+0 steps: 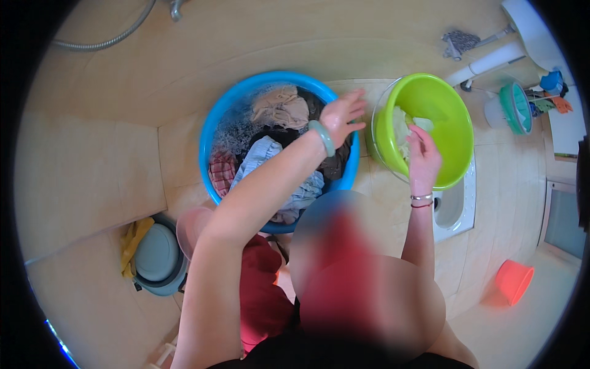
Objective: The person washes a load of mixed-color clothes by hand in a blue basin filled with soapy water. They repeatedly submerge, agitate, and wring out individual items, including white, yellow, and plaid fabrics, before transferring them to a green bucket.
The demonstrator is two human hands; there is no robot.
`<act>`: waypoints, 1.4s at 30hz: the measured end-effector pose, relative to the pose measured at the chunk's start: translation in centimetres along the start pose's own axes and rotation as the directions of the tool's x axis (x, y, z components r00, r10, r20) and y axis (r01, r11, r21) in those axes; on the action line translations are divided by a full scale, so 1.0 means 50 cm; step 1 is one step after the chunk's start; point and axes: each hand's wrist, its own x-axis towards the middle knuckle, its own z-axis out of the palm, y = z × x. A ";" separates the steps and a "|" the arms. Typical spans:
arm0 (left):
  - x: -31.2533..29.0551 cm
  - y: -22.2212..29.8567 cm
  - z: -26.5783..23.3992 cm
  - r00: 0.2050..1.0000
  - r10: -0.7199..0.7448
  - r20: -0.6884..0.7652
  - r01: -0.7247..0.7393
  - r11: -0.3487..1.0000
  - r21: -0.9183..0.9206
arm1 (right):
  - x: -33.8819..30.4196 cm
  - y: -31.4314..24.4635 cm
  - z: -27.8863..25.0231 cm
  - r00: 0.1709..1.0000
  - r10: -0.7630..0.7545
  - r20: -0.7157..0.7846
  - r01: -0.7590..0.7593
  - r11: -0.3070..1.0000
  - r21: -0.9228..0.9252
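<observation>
My left hand [344, 120] hovers over the right rim of a blue tub [208, 132], fingers spread with nothing in them; a pale green bangle [322, 138] circles that wrist. Soaking in sudsy water inside the tub are a beige garment [279, 107], a light blue garment [261, 157], a red checked cloth [222, 172] and dark clothes. Over the left side of a lime green bucket [445, 123], my right hand [425, 161] has its fingers curled together against a pale cloth [401, 130], which lies along the bucket's inner wall. My fingers partly hide this cloth.
A white squat toilet [452, 212] is set in the floor beside the bucket. An orange-red bucket [514, 281] stands at right; a mop head [461, 43] and teal basin [516, 109] are at upper right. A grey-blue folded basin [157, 252] is at left.
</observation>
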 end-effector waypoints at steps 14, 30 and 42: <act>-0.030 -0.030 -0.481 0.825 0.046 -0.563 -0.308 0.872 -0.380 | 0.122 -0.032 0.635 0.767 -0.361 0.531 0.587 0.728 -0.353; 0.033 -0.121 -0.618 0.886 0.108 -0.451 -0.319 0.848 -0.423 | 0.098 0.084 0.809 0.626 0.135 0.768 0.500 0.686 -0.528; -0.044 -0.028 -0.538 0.889 0.216 -0.404 -0.387 0.825 -0.412 | -0.090 -0.168 0.670 0.423 -0.724 0.545 0.784 0.594 0.180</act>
